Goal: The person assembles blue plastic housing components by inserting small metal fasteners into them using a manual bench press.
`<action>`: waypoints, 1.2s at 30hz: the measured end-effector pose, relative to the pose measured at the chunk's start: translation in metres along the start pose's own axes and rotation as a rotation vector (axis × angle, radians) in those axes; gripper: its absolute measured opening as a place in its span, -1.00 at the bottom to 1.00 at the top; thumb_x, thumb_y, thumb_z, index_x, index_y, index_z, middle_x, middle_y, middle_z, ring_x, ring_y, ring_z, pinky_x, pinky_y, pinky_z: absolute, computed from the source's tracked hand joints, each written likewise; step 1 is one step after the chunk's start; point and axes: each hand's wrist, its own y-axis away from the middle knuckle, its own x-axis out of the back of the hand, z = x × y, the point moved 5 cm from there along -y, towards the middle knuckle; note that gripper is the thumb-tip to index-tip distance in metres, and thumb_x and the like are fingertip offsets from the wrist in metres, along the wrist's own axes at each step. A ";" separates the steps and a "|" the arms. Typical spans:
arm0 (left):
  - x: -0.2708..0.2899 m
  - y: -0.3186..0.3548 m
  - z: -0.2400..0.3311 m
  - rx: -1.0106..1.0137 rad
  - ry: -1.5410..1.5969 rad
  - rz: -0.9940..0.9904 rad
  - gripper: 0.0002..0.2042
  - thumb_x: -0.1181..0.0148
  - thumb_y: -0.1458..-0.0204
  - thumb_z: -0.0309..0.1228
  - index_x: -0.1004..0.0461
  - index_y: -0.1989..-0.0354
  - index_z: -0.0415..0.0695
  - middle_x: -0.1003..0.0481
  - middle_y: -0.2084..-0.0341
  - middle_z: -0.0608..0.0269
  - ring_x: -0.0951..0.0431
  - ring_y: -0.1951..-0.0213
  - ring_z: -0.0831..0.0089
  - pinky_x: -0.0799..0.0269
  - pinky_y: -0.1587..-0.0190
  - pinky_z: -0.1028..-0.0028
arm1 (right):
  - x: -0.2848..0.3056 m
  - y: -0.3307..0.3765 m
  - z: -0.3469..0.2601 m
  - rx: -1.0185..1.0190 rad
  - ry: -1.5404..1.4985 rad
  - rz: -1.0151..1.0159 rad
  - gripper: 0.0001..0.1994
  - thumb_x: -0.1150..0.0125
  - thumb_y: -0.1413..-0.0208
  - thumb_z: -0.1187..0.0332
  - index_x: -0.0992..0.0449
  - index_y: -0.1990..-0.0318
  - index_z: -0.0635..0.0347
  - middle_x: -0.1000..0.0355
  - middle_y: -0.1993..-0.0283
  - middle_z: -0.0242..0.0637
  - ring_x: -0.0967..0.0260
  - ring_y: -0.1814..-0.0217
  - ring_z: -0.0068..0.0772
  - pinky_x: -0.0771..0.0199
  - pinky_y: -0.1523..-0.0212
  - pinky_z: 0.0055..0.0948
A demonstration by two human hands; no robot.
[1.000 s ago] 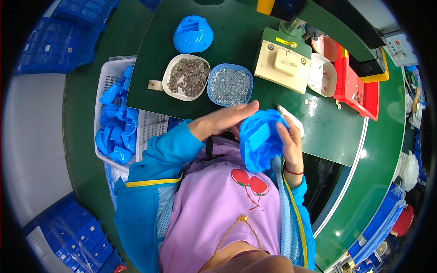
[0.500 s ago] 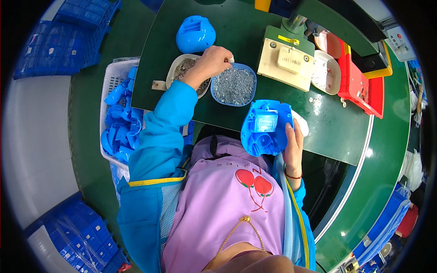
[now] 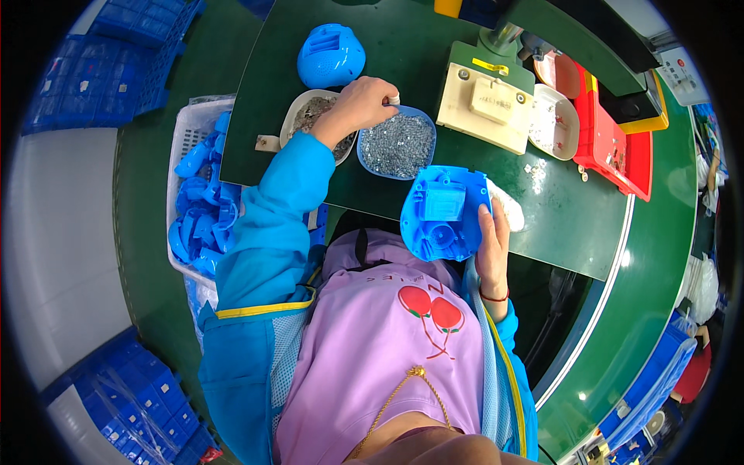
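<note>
My right hand (image 3: pixel 494 240) grips a blue plastic housing half (image 3: pixel 443 211) by its right side, thumb on the rim. The shell's hollow inside faces up, showing a rectangular frame and a round ring. Something white shows behind that hand, perhaps finger coverings. My left hand (image 3: pixel 360 107) hovers at the right edge of a cream bowl (image 3: pixel 291 116) of small dark pieces, close to a blue bowl (image 3: pixel 399 143) full of small shiny metal parts. Its fingers are curled together, with white at one fingertip; whatever they pinch is hidden. Beyond them sits a rounded blue housing (image 3: pixel 332 56).
At the left stands a white basket (image 3: pixel 180 147) of blue plastic parts. A green press with a cream fixture block (image 3: pixel 484 108) occupies the back right, beside another cream bowl (image 3: pixel 572 128) and a red bin (image 3: pixel 639 159). Small white bits (image 3: pixel 535 169) lie on the green table (image 3: pixel 573 225).
The blue housing half has shifted slightly left and tilted a little in my right hand. My left hand stays over almost the same spot between the bowls.
</note>
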 end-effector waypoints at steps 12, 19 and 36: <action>-0.002 0.008 0.010 -0.022 -0.021 0.132 -0.80 -0.37 0.09 -0.36 -0.61 0.32 -0.17 -0.56 0.41 0.11 -0.59 0.34 0.13 -0.47 0.29 0.25 | -0.010 0.003 -0.013 -0.012 0.048 0.005 -0.59 -0.01 -0.38 0.22 -0.39 -0.18 0.37 -0.44 -0.05 -0.30 -0.31 -0.06 -0.55 -0.29 -0.11 -0.54; -0.005 0.007 0.008 -0.019 0.047 0.101 -0.80 -0.38 0.10 -0.38 -0.59 0.31 -0.19 -0.54 0.41 0.11 -0.58 0.34 0.19 -0.47 0.27 0.29 | -0.009 0.004 -0.012 -0.030 0.014 0.029 -0.60 -0.01 -0.38 0.22 -0.38 -0.18 0.38 -0.44 -0.06 -0.29 -0.31 -0.06 -0.55 -0.30 -0.11 -0.54; -0.015 0.002 0.019 -0.100 0.081 0.138 -0.82 -0.36 0.12 -0.46 -0.55 0.32 -0.16 -0.50 0.42 0.15 -0.57 0.33 0.23 -0.49 0.24 0.30 | -0.005 0.004 -0.006 -0.020 0.037 0.037 -0.59 -0.01 -0.38 0.22 -0.38 -0.19 0.38 -0.41 -0.07 -0.30 -0.28 -0.09 -0.55 -0.26 -0.13 -0.55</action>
